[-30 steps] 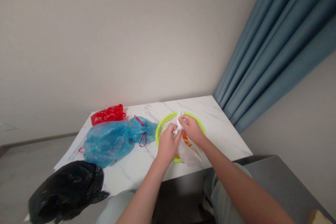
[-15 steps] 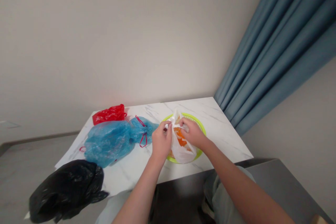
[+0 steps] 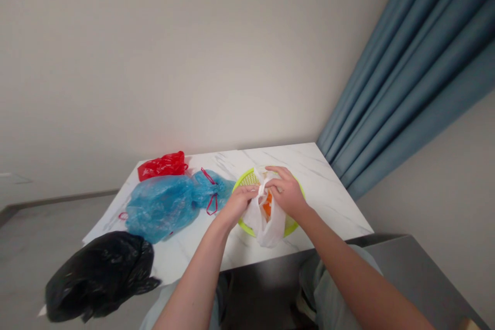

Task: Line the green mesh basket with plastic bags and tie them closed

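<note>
A white plastic bag sits over a lime-green basket on the marbled table. Something orange shows through the bag's opening; its kind I cannot make out. At the bag's top left, my left hand pinches the plastic. My right hand grips the top from the right side, with its fingers bent over the gathered plastic. Both hands almost meet at the bag's neck, where the fingertips partly hide the plastic.
To the left lie a blue plastic bag with red drawstrings and a red plastic bag. A black plastic bag hangs over the table's left front corner. Beyond the marbled table are a wall and a blue curtain.
The hands have drawn the white bag's top together, so its opening is narrower and less orange shows. My left hand has turned flatter, and more of the basket's left side is visible.
</note>
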Tool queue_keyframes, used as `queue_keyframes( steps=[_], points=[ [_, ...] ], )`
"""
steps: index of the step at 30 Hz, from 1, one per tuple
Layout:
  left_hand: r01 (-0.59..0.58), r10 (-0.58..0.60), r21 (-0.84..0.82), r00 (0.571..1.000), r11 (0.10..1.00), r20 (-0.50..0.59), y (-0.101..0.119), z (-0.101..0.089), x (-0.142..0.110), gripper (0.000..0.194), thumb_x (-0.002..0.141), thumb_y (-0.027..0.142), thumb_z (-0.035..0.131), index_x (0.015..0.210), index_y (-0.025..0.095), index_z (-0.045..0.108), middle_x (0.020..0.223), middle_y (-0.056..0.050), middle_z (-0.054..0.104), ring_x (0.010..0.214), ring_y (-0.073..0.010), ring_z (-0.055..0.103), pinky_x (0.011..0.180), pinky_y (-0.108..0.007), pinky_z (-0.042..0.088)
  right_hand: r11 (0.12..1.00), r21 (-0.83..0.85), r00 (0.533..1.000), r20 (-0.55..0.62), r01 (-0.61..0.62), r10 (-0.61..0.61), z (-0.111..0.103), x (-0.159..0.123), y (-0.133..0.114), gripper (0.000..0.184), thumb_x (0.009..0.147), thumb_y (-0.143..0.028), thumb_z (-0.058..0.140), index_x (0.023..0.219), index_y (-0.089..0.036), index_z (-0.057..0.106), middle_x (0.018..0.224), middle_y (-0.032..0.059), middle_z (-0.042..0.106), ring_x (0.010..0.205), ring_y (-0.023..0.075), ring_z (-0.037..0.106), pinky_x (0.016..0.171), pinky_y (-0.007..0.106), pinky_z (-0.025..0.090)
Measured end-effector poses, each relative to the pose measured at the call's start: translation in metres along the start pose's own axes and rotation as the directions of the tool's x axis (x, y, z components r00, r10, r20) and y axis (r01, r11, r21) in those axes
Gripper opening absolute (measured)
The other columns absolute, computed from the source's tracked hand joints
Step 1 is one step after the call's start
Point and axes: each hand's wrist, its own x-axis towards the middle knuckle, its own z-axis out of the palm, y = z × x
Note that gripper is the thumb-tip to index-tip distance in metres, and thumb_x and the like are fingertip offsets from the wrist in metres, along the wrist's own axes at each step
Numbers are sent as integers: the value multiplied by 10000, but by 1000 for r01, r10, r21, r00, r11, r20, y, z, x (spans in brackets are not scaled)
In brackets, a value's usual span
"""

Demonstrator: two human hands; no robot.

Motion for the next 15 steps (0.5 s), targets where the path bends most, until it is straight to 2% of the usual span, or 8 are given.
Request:
queue_keyframes(
  steps=[3,7,11,15],
  points=[
    [28,-23,-55,997,998,78,8,-1,-6,210,697,302,669,548,166,610,551,-30,572,472,-120,459,504,-258,350,999,20,998,50,-34,33,-1,0,-9,250,786,-77,552,873,-217,740,1314,78,591,1212,239,526,1083,431,380],
    [77,-67,-63,986,995,153,11,-3,-10,141,692,261,650,589,164,638,560,-17,547,494,-121,457,514,-255,334,989,105,982,171,-100,81,-4,0,-11,178,837,-157,582,903,-215,737,1337,75,569,1235,224,517,1080,407,374],
    [57,-54,-17,987,998,152,8,-7,-10,151,688,242,640,559,172,602,564,-8,526,523,-126,455,549,-262,353,983,126,963,250,-132,97,-2,-1,-3,136,835,-186,626,883,-224,746,1305,74,586,1236,222,514,1091,410,347],
    [45,-54,67,989,997,136,4,-10,-9,190,713,255,627,545,176,588,566,-9,534,517,-125,450,539,-260,355,973,171,935,342,-155,89,0,-3,3,98,831,-211,656,769,-228,729,1204,57,627,1169,217,547,1057,410,364]
  ],
)
